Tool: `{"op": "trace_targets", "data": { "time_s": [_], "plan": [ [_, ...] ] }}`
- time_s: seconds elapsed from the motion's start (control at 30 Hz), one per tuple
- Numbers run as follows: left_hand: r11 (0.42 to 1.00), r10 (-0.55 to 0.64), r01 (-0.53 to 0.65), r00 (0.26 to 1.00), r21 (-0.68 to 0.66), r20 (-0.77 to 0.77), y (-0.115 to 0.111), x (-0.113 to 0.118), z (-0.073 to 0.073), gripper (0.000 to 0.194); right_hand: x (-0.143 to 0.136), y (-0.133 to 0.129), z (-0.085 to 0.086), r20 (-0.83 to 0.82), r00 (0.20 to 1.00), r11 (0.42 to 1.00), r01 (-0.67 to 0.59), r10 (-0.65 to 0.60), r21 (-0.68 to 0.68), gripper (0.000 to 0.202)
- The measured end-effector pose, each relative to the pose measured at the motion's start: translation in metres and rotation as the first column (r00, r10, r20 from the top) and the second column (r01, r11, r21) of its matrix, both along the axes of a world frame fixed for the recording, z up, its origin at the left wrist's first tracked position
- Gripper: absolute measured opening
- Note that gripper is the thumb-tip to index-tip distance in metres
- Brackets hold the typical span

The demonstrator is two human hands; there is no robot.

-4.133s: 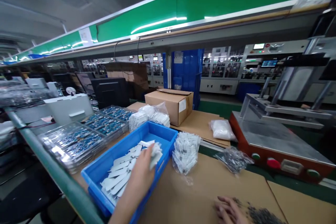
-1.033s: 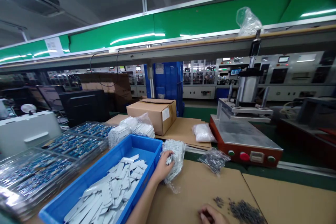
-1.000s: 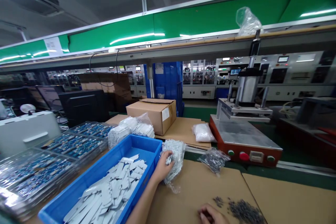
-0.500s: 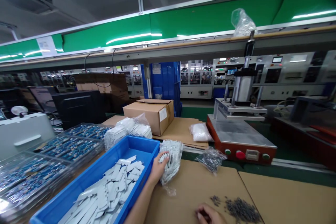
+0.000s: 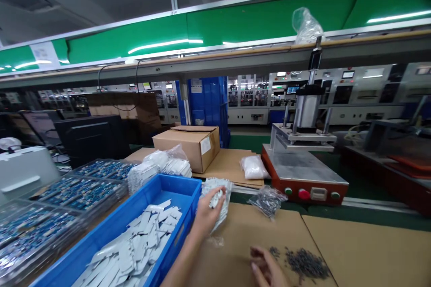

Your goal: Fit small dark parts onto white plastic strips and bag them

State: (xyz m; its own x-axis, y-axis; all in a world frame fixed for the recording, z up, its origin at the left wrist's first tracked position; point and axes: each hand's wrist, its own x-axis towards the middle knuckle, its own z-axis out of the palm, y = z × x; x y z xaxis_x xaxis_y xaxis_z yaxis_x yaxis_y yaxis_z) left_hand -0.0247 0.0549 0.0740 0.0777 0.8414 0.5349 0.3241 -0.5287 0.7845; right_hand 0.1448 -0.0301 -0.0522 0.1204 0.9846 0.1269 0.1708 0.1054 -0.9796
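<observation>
The left hand (image 5: 206, 215) curves against the bag (image 5: 213, 183) of white parts, just beside the blue bin (image 5: 182, 187) of pale strips (image 5: 139, 242); I cannot tell whether its fingers clamp anything. The right hand (image 5: 267, 269), fingers curled, grip unclear, is over cardboard (image 5: 242, 228), near the dark bits (image 5: 308, 263).

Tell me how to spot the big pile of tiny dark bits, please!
Find the silver machine whose orange-red base has a round red button. In front of it lies flat brown cardboard; there, right of the right hand, sits the loose dark pile. It's bigger than the small dark patch beside it, and not bagged like the dark parts nearer the machine.
</observation>
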Motion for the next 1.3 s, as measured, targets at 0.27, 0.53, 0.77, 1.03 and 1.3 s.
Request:
{"op": "trace_targets", "data": {
  "time_s": [0.27,0.53,0.77,1.03,1.3],
  "plan": [
    [0.839,-0.327,0.347,0.937,-0.42,0.121,-0.071,0.04,-0.063,0.034,-0.004,-0.007,0.007,-0.2,0.98,1.0,-0.004,0.002,-0.011,0.052],
    [0.837,-0.16,0.31,0.927,-0.451,0.34,-0.059,0.042,-0.074,0.028,0.0,-0.008,0.007,-0.032,0.999,1.0,0.022,-0.022,-0.007,0.036],
    [0.934,-0.119,0.126,0.992,-0.333,0.039,-0.063,0.042,-0.081,0.023,0.011,-0.013,0.031,0.06,0.943,0.944,0.325,-0.329,0.065,0.029],
    [0.876,-0.17,0.19,0.982,-0.443,0.085,-0.058,0.046,-0.093,0.016,0.004,-0.019,0.034,0.086,0.967,0.963,0.225,-0.239,0.148,0.025],
    [0.819,-0.283,0.357,0.932,-0.45,0.225,-0.069,0.047,-0.082,0.021,-0.003,-0.018,0.038,0.035,0.997,0.995,0.068,-0.071,0.075,0.033]
  ]
}}
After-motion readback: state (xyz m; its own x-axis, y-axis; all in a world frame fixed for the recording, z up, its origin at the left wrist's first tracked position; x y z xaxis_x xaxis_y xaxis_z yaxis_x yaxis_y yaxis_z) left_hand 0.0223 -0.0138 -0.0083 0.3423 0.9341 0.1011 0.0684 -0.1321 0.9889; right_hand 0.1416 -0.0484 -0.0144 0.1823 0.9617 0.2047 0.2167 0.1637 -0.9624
